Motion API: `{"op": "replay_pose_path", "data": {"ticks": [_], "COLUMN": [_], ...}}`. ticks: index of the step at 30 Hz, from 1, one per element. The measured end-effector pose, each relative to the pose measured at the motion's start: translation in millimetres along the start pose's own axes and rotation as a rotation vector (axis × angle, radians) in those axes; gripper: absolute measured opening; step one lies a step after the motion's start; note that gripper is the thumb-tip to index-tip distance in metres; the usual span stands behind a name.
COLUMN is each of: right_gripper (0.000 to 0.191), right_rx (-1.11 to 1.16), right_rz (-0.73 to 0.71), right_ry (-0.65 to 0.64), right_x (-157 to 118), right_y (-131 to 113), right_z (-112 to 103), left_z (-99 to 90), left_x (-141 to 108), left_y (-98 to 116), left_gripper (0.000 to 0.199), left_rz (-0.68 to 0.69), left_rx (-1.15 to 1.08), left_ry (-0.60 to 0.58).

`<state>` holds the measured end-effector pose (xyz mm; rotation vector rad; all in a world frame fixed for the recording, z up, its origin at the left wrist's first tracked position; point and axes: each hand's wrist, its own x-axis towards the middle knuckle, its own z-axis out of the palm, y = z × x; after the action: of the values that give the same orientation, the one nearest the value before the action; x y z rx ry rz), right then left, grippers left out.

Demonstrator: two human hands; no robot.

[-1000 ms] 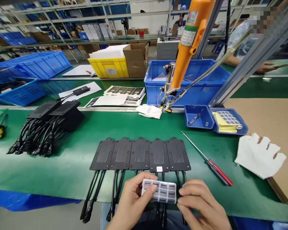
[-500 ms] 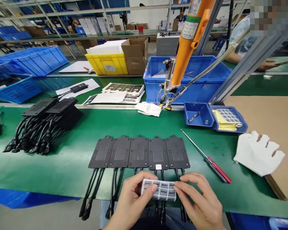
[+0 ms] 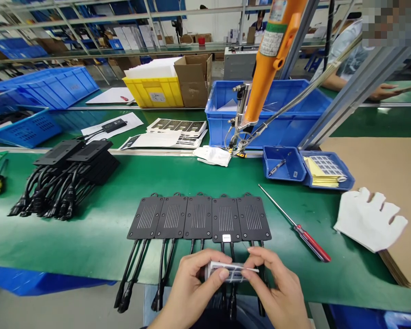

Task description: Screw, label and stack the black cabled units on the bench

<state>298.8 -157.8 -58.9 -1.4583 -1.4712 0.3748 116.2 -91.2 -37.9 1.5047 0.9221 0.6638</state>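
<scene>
My left hand (image 3: 198,285) grips a small sheet of printed labels (image 3: 231,273) by its left end, thumb in front and fingers behind. The sheet is tilted so that its print shows only at a slant. At its right end my right hand (image 3: 274,283) pinches the edge between thumb and forefinger; whether a single label is lifted there I cannot tell. Just beyond the hands several flat black boxes (image 3: 197,219) lie side by side with cables toward me. One box bears a small white label (image 3: 226,238) near its lower edge.
A red-handled screwdriver (image 3: 308,240) lies to the right, near a white glove (image 3: 370,219) on cardboard. Blue trays (image 3: 284,167) stand behind it. An orange power driver (image 3: 269,68) hangs above the bench. More cabled black boxes (image 3: 78,155) are piled at left.
The label sheet has tipped from facing me to a flatter slant. My right hand has moved slightly left and now pinches its right edge.
</scene>
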Motion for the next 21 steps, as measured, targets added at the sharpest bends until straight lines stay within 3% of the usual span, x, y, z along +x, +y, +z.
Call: {"op": "replay_pose_path", "data": {"ticks": [3,10,16,21], "right_gripper": [0.023,0.047,0.047,0.044], "right_rx": [0.003,-0.044,-0.120,-0.093], "right_rz": [0.008,-0.047,-0.275,-0.374], "right_ry": [0.001,0.010,0.072,0.028], "right_x": [-3.3,-1.5,5.2,5.0], "right_y": [0.7,-0.9,-2.2,-4.1], "right_z": [-0.9,-7.9,-8.4,-10.5], "left_z": [-0.7,-0.8,3.6,4.9], "left_x": [1.6,4.6,3.6,6.5], "left_y": [1.1,1.8,-1.7,-2.5], "left_gripper": [0.017,0.015,0.028,0.033], "left_rz": [0.063,0.084,-0.063,-0.162], "left_rx": [-0.006,0.099,0.073,0.002], "left_ry": [0.008,0.053,0.023,0.002]}}
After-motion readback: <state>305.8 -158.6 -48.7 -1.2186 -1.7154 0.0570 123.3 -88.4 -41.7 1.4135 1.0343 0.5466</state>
